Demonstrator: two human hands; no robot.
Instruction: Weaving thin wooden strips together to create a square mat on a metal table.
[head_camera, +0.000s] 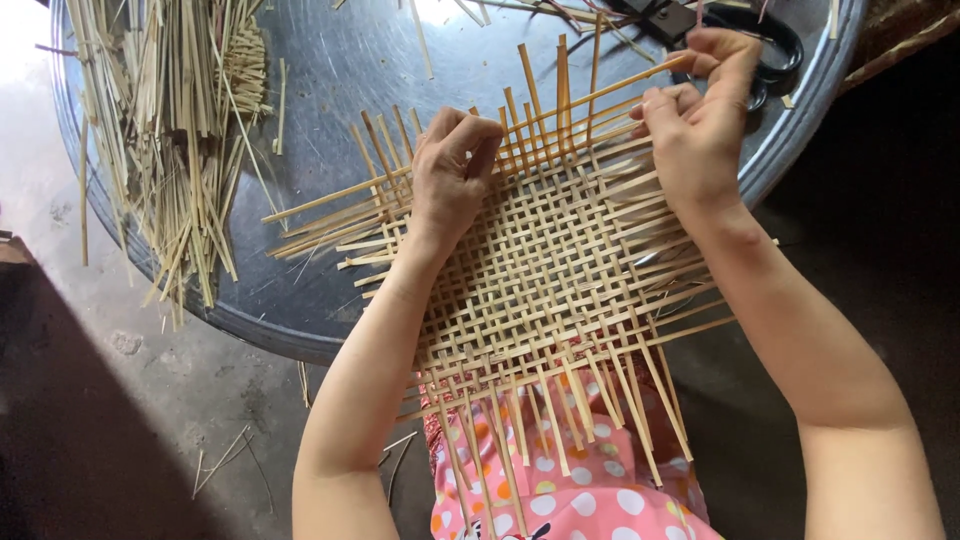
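A half-woven bamboo mat (560, 270) lies at frame centre, from the person's polka-dot lap onto a round metal tray (330, 90). The left hand (452, 175) presses curled fingers, grasping nothing, on its upper-left edge. The right hand (700, 125) pinches a bamboo strip (600, 95) whose long axis runs from that grip down-left toward the left hand.

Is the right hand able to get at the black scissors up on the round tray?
Probably yes. The right hand pinches a strip just beside the black scissors on the metal tray, with nothing between them. It would likely have to let the strip go first.
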